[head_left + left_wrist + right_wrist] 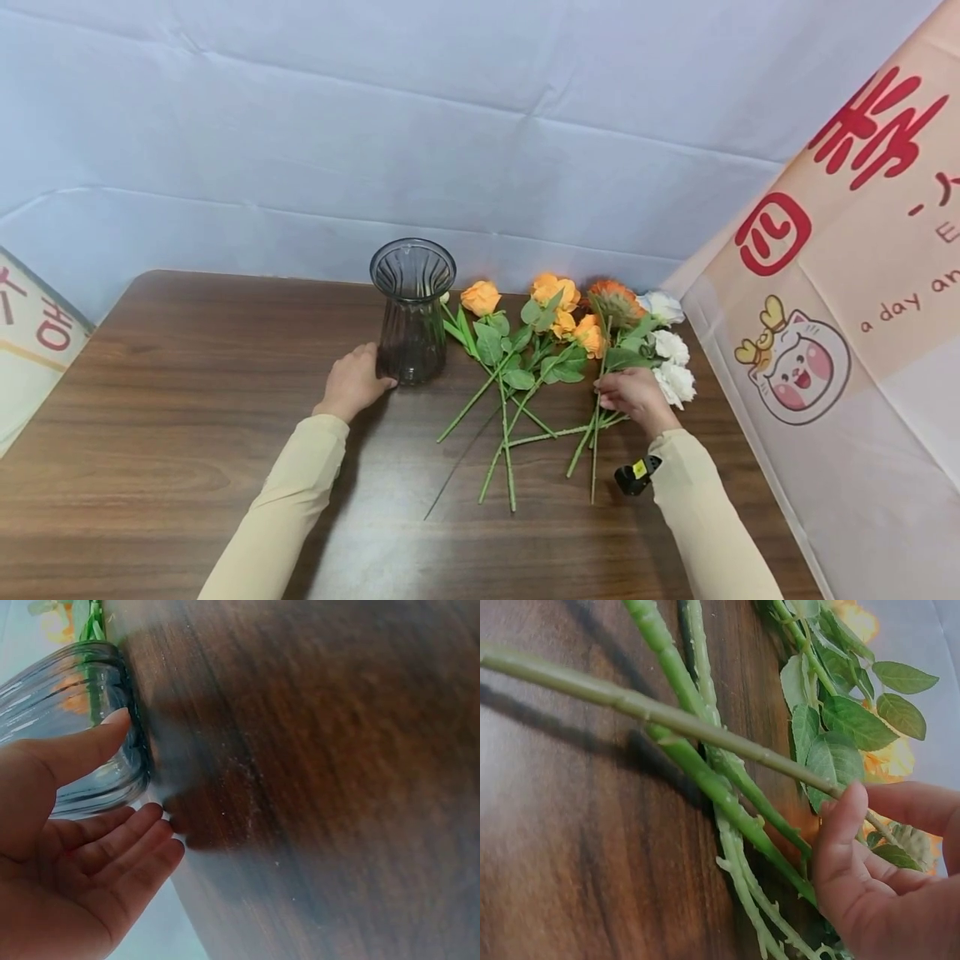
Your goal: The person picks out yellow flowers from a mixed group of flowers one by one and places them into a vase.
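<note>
A smoky grey glass vase (410, 325) with a flared rim stands upright toward the back of the table. My left hand (352, 382) is at the left of its base, thumb lying across the glass (71, 787) and fingers loosely extended beside it. At the right, my right hand (636, 395) pinches a thin olive-green stem (735, 744) between thumb and index finger. That stem leads up toward the dark-orange flower (615, 298) and passes above other green stems (739, 810) on the table. White flowers (675, 379) lie just beyond this hand.
Light-orange flowers (481, 297) with green leaves (491, 342) lie between vase and right hand, their stems crossing toward the front. The brown wooden table (187, 400) meets a white cloth backdrop (300, 150). A printed panel (862, 275) rises along the right edge.
</note>
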`<state>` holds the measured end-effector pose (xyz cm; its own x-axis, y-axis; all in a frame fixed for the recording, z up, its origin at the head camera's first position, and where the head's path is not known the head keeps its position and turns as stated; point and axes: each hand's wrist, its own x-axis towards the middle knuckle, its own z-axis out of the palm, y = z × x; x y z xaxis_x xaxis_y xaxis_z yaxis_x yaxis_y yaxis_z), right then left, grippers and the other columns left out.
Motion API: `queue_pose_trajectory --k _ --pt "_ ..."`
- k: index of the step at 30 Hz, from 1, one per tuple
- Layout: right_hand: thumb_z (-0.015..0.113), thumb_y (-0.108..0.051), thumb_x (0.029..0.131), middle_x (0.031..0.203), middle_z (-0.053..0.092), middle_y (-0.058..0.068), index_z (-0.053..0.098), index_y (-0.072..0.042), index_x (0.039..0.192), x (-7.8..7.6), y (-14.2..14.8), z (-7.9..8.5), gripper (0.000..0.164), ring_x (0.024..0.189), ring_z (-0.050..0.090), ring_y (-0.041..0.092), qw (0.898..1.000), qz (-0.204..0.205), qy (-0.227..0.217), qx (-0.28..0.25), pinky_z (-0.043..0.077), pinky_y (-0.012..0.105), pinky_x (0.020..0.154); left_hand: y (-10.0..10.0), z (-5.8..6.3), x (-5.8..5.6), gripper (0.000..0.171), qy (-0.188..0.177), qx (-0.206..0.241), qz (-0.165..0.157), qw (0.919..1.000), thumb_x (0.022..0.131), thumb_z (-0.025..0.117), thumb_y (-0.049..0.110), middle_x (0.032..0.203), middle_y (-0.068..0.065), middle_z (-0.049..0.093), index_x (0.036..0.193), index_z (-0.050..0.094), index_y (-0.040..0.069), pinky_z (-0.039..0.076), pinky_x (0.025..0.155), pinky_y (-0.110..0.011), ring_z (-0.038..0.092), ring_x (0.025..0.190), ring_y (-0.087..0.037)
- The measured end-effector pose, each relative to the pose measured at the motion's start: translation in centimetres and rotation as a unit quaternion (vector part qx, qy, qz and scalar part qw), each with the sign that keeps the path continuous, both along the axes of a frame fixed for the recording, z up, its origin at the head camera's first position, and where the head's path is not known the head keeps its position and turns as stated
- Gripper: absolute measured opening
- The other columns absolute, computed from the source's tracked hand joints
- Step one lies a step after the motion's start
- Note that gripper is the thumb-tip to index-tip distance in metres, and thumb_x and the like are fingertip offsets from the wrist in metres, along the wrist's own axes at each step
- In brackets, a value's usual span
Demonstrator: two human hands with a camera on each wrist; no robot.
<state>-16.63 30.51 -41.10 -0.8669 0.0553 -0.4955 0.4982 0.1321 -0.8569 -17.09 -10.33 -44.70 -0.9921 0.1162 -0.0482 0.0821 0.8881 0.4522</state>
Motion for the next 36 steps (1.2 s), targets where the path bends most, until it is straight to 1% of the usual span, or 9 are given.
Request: queue_pose_trajectory --k 4,8,12,13,18,20,24,31,36 --pt "0.048 0.005 0.089 0.068 0.063 0.007 0.053 0.02 0.103 0.1 -0.1 0.1 0.021 0.052 0.058 0.011 1.0 -0.011 -0.001 -0.003 0.053 0.024 0.055 0.0 0.0 0.0 0.059 0.004 -0.001 -0.003 1.0 0.077 0.073 0.026 0.108 -0.025 0.057 0.118 0.049 -0.01 0.045 0.082 -0.051 0.056 0.095 -0.042" --pt "0.047 0.005 0.089 0.068 0.062 0.008 0.052 0.02 0.101 0.1 -0.1 0.1 0.02 0.053 0.059 0.012 1.0 -0.011 0.0 -0.013 0.053 0.024 0.056 0.0 -0.1 0.0 0.061 0.002 -0.004 -0.004 1.0 0.078 0.073 0.027 0.108 -0.026 0.056 0.119 0.048 -0.011 0.045 0.082 -0.051 0.055 0.096 -0.041" --pt "0.048 0.007 0.086 0.067 0.06 0.009 0.053 0.016 0.093 0.2 0.0 0.1 0.012 0.053 0.058 0.014 0.999 -0.015 -0.007 -0.032 0.053 0.024 0.055 0.0 -0.1 0.0 0.062 0.001 -0.008 -0.005 1.0 0.078 0.072 0.027 0.111 -0.027 0.055 0.121 0.047 -0.011 0.045 0.082 -0.051 0.055 0.097 -0.042" --pt "0.049 0.007 0.086 0.067 0.059 0.009 0.052 0.015 0.094 0.3 0.1 0.1 0.011 0.053 0.058 0.014 0.999 -0.017 -0.009 -0.036 0.053 0.024 0.055 0.1 -0.1 0.0 0.063 0.001 -0.009 -0.005 0.9999 0.078 0.072 0.027 0.112 -0.027 0.055 0.121 0.047 -0.011 0.045 0.083 -0.051 0.055 0.097 -0.042" --pt "0.048 0.009 0.085 0.067 0.059 0.008 0.053 0.009 0.088 0.5 0.0 0.3 0.006 0.057 0.058 0.016 0.995 -0.033 -0.014 -0.088 0.054 0.026 0.059 0.1 0.0 0.1 0.061 0.006 -0.012 -0.007 0.9999 0.078 0.072 0.027 0.11 -0.027 0.056 0.119 0.048 -0.011 0.046 0.081 -0.051 0.056 0.095 -0.042" --pt "0.047 0.011 0.084 0.066 0.059 0.008 0.056 0.005 0.08 0.6 0.0 0.5 0.011 0.058 0.058 0.016 0.993 -0.037 -0.012 -0.109 0.054 0.027 0.06 0.1 0.0 0.1 0.06 0.008 -0.012 -0.007 0.9999 0.078 0.072 0.027 0.108 -0.026 0.056 0.118 0.049 -0.011 0.046 0.08 -0.051 0.056 0.094 -0.042" --pt "0.047 0.011 0.084 0.066 0.059 0.007 0.062 -0.002 0.067 0.8 -0.2 1.0 0.026 0.059 0.058 0.016 0.991 -0.037 -0.012 -0.127 0.054 0.027 0.063 0.0 0.0 0.1 0.058 0.009 -0.012 -0.007 0.9999 0.078 0.073 0.028 0.105 -0.026 0.057 0.115 0.05 -0.01 0.046 0.08 -0.051 0.056 0.093 -0.042" --pt "0.044 0.013 0.086 0.071 0.058 0.007 0.062 -0.002 0.069 1.0 -0.5 1.9 0.03 0.065 0.059 0.017 0.987 -0.017 -0.005 -0.16 0.054 0.027 0.068 0.0 -0.1 0.0 0.06 0.005 -0.015 -0.008 0.9999 0.078 0.072 0.028 0.108 -0.026 0.056 0.117 0.048 -0.011 0.045 0.081 -0.051 0.056 0.095 -0.042" --pt "0.04 0.013 0.089 0.076 0.058 0.009 0.063 0.0 0.073 1.2 -0.7 2.7 0.03 0.071 0.061 0.018 0.979 -0.008 0.0 -0.204 0.053 0.028 0.074 0.0 -0.1 0.0 0.06 0.006 -0.015 -0.007 0.9998 0.078 0.072 0.028 0.107 -0.026 0.057 0.117 0.049 -0.011 0.045 0.081 -0.051 0.056 0.095 -0.041"
